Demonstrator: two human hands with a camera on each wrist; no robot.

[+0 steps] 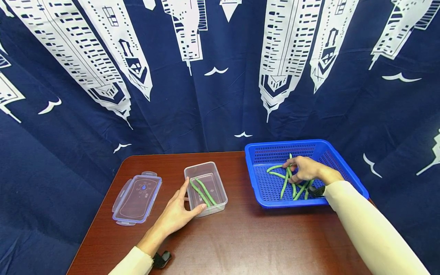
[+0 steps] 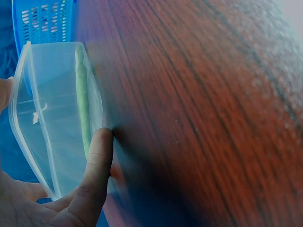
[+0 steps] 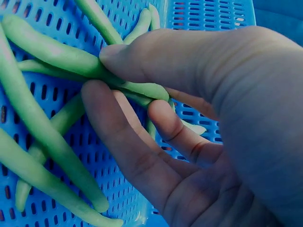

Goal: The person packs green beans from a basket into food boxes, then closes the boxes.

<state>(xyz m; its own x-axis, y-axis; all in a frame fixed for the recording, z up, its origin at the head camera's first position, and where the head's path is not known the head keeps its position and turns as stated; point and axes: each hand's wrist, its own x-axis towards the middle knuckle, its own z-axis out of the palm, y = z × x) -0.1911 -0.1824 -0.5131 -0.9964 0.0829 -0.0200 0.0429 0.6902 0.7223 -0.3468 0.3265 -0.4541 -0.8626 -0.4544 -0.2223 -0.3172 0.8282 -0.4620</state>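
A clear plastic container (image 1: 221, 188) stands on the table with two green beans (image 1: 206, 191) lying inside it. My left hand (image 1: 177, 214) holds its near left corner, thumb at the front rim and fingers along the left wall. In the left wrist view one fingertip rests low on the container wall (image 2: 61, 127), close over the table. Over the blue basket (image 1: 256, 187), my right hand (image 1: 304, 169) pinches a green bean (image 3: 52, 49) between thumb and forefinger. Several more green beans (image 3: 42, 123) lie crossed on the basket floor beneath it.
A clear lid with a blue seal (image 1: 139, 198) lies flat at the left of the table. The brown wooden table (image 1: 240, 236) ends at the back against a navy curtain (image 1: 220, 103) with white building prints. Raised walls surround the beans in the basket.
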